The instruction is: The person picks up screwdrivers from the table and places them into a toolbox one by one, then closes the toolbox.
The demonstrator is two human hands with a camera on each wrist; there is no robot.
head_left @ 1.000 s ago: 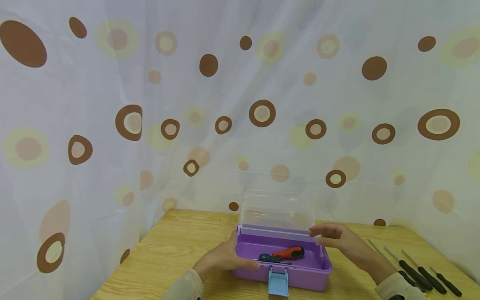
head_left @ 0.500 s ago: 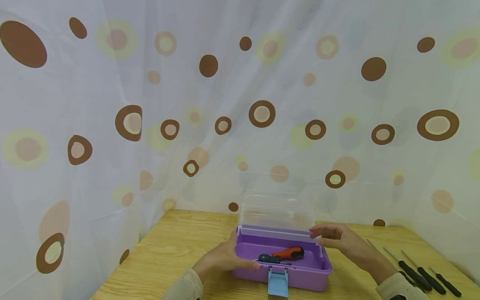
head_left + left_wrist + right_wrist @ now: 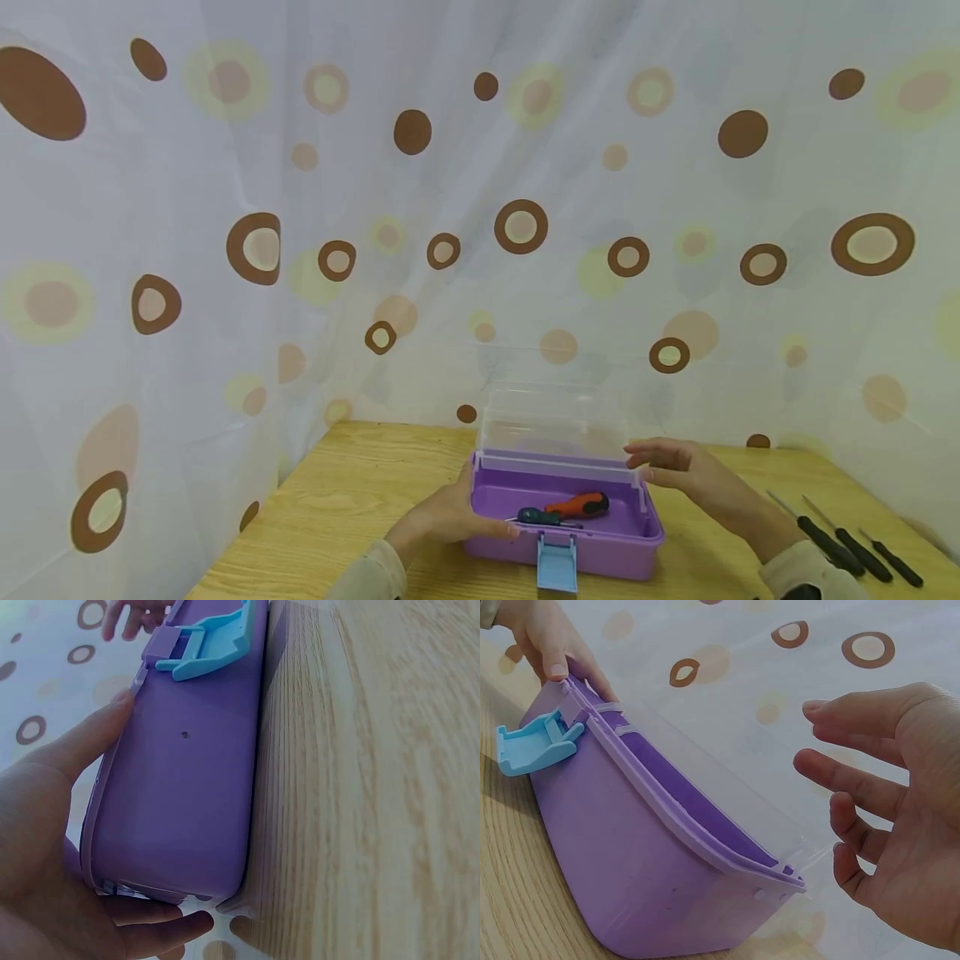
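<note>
A purple plastic toolbox (image 3: pixel 570 560) with a light blue latch (image 3: pixel 557 567) stands on the table, its clear lid (image 3: pixel 555 417) tipped back. Inside lie a screwdriver with an orange and black handle (image 3: pixel 576 506) and one with a dark green handle (image 3: pixel 538 517). My left hand (image 3: pixel 442 512) holds the box's left front corner, thumb along the front rim and fingers around the end wall (image 3: pixel 172 825). Beside the right back corner, my right hand (image 3: pixel 701 479) hovers with loosely bent fingers (image 3: pixel 847 776), apart from the box and holding nothing.
Several black-handled screwdrivers (image 3: pixel 862 554) lie on the right side of the wooden table (image 3: pixel 360 467). A white curtain with brown and yellow circles (image 3: pixel 450 167) hangs behind and on both sides.
My right hand has shifted slightly right and up, away from the toolbox rim. My left hand and the box stay where they were.
</note>
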